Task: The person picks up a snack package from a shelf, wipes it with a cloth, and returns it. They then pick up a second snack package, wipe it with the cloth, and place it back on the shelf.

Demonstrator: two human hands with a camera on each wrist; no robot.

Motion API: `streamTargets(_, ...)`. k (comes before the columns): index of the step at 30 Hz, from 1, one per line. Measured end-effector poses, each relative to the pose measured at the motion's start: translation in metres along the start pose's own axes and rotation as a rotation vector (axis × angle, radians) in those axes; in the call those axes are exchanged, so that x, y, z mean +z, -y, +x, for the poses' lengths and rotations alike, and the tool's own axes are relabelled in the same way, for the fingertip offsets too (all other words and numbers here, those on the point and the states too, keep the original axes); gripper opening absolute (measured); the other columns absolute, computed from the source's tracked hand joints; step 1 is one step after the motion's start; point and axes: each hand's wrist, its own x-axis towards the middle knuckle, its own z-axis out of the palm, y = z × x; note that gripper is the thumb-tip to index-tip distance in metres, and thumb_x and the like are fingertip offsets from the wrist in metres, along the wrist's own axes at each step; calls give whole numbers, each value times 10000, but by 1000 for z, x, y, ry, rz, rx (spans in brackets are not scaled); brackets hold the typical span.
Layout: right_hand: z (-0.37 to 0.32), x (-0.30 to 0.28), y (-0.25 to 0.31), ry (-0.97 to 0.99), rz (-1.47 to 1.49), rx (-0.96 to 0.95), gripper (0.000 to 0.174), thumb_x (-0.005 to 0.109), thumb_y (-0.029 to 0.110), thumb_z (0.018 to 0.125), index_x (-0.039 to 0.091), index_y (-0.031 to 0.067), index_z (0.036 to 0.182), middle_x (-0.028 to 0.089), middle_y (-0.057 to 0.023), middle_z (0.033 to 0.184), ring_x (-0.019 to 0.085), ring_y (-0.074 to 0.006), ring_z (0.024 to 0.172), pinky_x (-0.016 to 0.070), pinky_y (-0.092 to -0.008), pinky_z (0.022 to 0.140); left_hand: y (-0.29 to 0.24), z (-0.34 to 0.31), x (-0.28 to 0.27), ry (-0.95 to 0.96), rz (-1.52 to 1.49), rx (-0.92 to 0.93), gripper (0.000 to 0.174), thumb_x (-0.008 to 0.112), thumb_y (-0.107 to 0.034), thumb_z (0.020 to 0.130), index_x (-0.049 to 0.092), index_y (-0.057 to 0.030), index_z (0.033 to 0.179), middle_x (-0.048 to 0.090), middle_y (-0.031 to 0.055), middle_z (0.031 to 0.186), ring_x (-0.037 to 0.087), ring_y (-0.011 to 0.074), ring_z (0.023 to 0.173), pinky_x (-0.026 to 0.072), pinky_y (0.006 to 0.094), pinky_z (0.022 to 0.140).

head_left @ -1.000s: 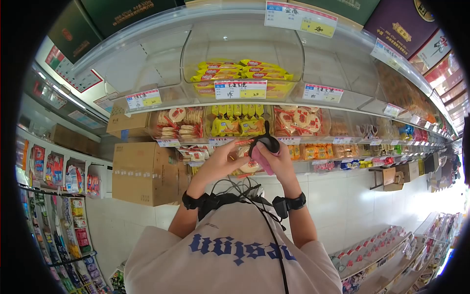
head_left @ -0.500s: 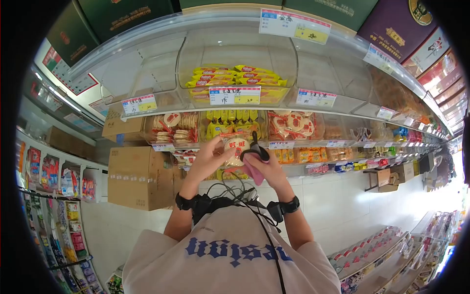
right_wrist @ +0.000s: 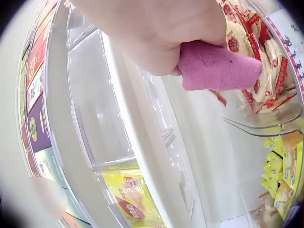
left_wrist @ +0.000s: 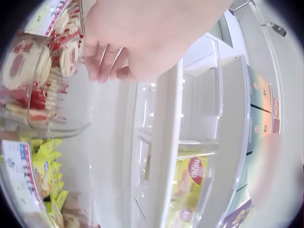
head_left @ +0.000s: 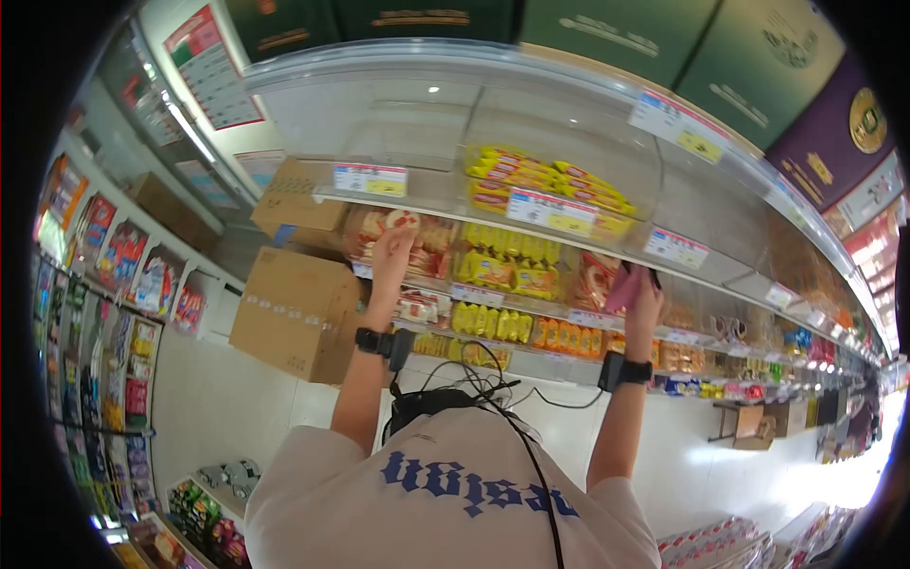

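My left hand (head_left: 391, 258) is raised at the left clear bin of round rice crackers in red-and-clear wrappers (head_left: 434, 233). In the left wrist view the fingers of that hand (left_wrist: 128, 40) hang loosely bent, with no packet showing in them, beside the wrapped crackers (left_wrist: 21, 69). Further right, my right hand (head_left: 646, 302) grips a folded pink cloth (head_left: 622, 287), with a bit of something black above it. The right wrist view shows the cloth (right_wrist: 218, 66) sticking out of the hand (right_wrist: 166, 33), in front of another bin of rice crackers (right_wrist: 266, 61).
Yellow snack packets (head_left: 507, 270) fill the bin between the cracker bins. Above, a shelf edge with price tags (head_left: 553, 211) overhangs, bearing yellow wafer packs (head_left: 550, 175). Cardboard boxes (head_left: 296, 313) stand at the left. Dark cables (head_left: 474, 375) hang at the chest.
Earlier both hands were together at the chest, the left on a rice cracker packet, the right on the pink cloth and a black object. They have parted toward the left and right cracker bins.
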Motion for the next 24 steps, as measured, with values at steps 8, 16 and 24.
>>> streamTargets(8,-68,-8,6,-61,149,103,315,646,178,975,629,-13,1225,675,-82,1167,646,-193,1082,520,-330,951,34,31,-25,-172,499,405,404,719,-49,801,591,-31,1183,624,161,1154,618,299,1059,494,403,892)
streamTargets(16,-100,6,29,96,223,201,311,640,167,975,615,-8,1230,659,-76,1187,625,-186,1111,496,-335,980,68,60,-17,-83,712,418,514,729,-29,733,606,-30,1232,609,199,1209,517,423,1174,429,496,1020)
streamTargets(24,-146,35,42,139,-21,237,343,663,200,975,608,14,1259,660,-52,1186,620,-130,1063,485,-272,936,-28,-6,-16,208,789,218,272,711,-126,877,651,31,1090,664,173,998,636,322,893,503,372,798)
